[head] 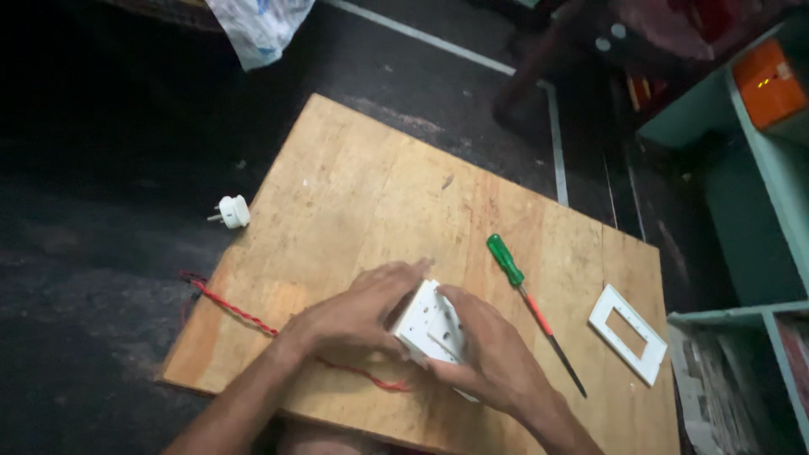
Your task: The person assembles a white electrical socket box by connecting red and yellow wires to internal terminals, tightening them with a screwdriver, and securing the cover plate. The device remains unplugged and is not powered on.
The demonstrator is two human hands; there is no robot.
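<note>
Both hands grip a white switch box [431, 327] just above the wooden desk [362, 185]: the left hand [358, 313] wraps its left side, the right hand [489, 354] clasps its right. A red wire [244, 313] trails left; a green-handled screwdriver [527, 295] and white cover frame [628, 334] lie to the right.

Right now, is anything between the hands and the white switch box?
Nothing visible: the left hand and right hand already grip the white switch box directly. The screwdriver lies apart to the right.
</note>
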